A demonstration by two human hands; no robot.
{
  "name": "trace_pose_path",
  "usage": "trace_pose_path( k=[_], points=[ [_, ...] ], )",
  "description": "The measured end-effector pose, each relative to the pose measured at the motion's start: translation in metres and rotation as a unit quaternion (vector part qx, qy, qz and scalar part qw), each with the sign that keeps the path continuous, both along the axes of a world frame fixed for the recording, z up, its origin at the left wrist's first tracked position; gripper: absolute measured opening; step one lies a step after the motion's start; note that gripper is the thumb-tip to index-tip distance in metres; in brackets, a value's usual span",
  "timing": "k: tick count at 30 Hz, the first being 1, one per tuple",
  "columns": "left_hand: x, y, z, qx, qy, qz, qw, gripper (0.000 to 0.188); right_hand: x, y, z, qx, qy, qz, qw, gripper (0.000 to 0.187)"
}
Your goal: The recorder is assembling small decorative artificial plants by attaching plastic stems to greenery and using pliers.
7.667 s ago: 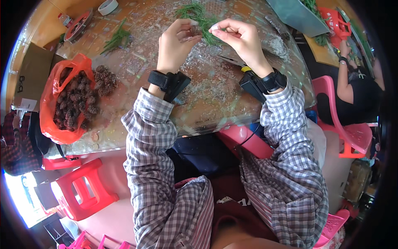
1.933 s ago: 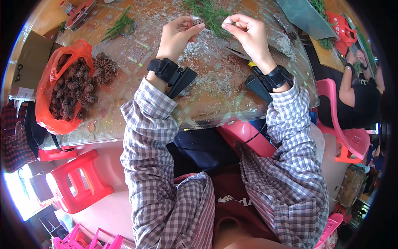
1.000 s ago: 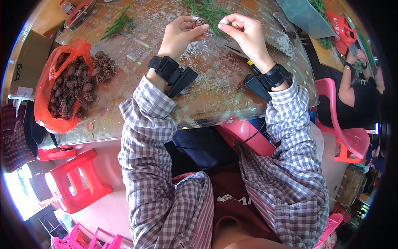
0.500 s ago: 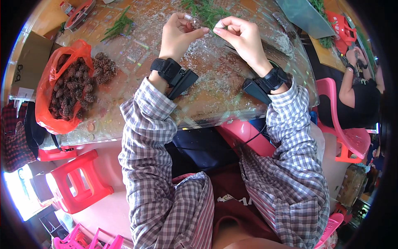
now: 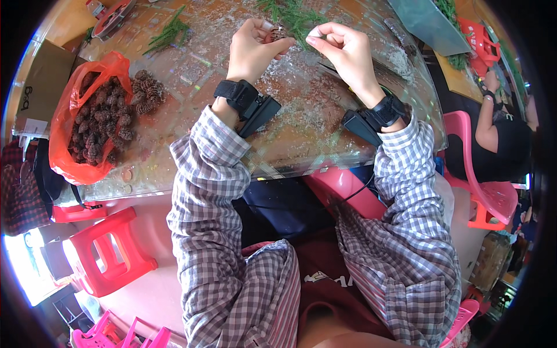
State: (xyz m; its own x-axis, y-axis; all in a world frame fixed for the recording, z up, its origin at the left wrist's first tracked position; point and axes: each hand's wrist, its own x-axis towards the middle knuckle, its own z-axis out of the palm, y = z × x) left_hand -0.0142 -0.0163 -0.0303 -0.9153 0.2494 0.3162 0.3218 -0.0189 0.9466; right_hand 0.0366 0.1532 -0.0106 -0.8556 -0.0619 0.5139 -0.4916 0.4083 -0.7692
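Observation:
My left hand (image 5: pixel 253 49) is closed around a small brown pine cone (image 5: pixel 278 32), which shows partly between thumb and fingers. A short way to its right, my right hand (image 5: pixel 347 53) is pinched, thumb against fingers. Whatever sits in that pinch is too small to name. Both hands are raised over the far part of the table (image 5: pixel 232 151), just nearer than a green artificial sprig (image 5: pixel 293 16). A bundle of thin dark wires or sticks (image 5: pixel 387 71) lies under and beside my right hand.
A red plastic bag (image 5: pixel 61 139) full of pine cones lies at the left, with loose cones (image 5: pixel 146 95) beside it. Another green sprig (image 5: pixel 168 33) lies farther back. A grey-blue bin (image 5: pixel 429 26) stands at far right. Red stools (image 5: pixel 110 255) and a seated person (image 5: pixel 493 133) flank the table.
My hands have drawn slightly apart, the right one moving a little to the right. The pine cone in my left hand shows more clearly.

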Motion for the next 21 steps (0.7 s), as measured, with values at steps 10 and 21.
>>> trace_pose_path(
  k=[10, 21],
  points=[
    [-0.005, -0.008, 0.001, 0.012, 0.008, 0.063, 0.998, 0.034, -0.003, 0.003, 0.0, 0.004, 0.035, -0.017, 0.999, 0.008],
    [-0.012, -0.008, -0.007, -0.083, 0.058, 0.071, 0.992, 0.033, -0.003, 0.003, -0.002, 0.002, 0.024, -0.004, 1.0, 0.008]
  ],
)
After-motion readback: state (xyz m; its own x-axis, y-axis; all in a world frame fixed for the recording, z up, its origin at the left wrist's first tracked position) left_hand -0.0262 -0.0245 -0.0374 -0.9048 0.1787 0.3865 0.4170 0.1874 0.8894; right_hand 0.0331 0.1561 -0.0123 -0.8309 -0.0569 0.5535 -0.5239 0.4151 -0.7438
